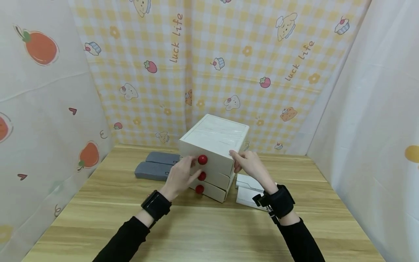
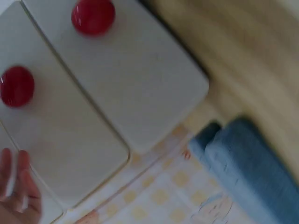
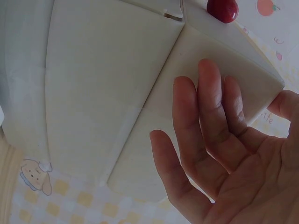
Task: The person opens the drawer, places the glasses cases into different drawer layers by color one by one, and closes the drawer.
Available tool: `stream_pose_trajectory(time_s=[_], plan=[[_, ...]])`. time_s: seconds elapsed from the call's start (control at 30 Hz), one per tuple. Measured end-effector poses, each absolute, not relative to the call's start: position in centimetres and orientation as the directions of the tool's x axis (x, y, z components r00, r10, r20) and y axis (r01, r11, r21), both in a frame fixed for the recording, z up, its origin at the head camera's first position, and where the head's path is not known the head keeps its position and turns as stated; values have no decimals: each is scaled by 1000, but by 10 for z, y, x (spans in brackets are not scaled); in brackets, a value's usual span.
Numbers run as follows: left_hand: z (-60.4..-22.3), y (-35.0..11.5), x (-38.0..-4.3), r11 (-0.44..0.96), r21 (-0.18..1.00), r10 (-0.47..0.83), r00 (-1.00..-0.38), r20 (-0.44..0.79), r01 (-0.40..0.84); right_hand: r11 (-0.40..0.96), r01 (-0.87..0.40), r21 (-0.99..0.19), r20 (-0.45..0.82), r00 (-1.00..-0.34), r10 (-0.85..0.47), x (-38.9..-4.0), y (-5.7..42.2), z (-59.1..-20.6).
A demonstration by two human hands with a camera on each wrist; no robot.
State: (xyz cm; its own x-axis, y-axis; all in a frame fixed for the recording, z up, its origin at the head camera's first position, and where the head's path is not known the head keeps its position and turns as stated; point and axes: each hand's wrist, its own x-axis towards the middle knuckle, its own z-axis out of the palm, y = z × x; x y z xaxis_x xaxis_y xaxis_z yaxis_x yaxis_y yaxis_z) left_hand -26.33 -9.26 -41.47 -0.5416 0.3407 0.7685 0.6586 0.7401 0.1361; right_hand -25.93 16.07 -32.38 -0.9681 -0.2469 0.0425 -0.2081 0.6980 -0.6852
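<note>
Right of two grey cases, my empty left hand, fingers loosely spread, hovers by the red knobs of the white three-drawer cabinet mid-frame, whose right front corner my right hand touches with relaxed fingers, gripping nothing.

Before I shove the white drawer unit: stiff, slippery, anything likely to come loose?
Likely stiff: the white drawer unit has flat faces and straight edges. Its shiny top could be slippery to grip. Tilted forward, its drawers might slide out, since their fronts show red knobs but no latch.
</note>
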Motion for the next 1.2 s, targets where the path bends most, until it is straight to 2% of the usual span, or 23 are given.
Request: stream_pose_trajectory(time_s=[0.13,0.2,0.27,0.5,1.2], plan=[[-427,-85,-256,784,294,257,-717,648,547,702,-209,-681,48,-969,-241,-259,162,-323],[-432,-80,-253,787,347,228,-764,604,510,703,-210,-680,51,-969,-241,-259,162,-323],[-436,-75,-251,784,383,204,-786,584,488,703,-210,-680,52,-970,-239,-259,162,-323],[-440,-65,-248,753,422,163,-765,623,505,707,-211,-675,54,-970,-238,-259,161,-323],[-441,-69,-250,732,396,209,-736,644,555,712,-214,-669,60,-970,-236,-262,159,-322]])
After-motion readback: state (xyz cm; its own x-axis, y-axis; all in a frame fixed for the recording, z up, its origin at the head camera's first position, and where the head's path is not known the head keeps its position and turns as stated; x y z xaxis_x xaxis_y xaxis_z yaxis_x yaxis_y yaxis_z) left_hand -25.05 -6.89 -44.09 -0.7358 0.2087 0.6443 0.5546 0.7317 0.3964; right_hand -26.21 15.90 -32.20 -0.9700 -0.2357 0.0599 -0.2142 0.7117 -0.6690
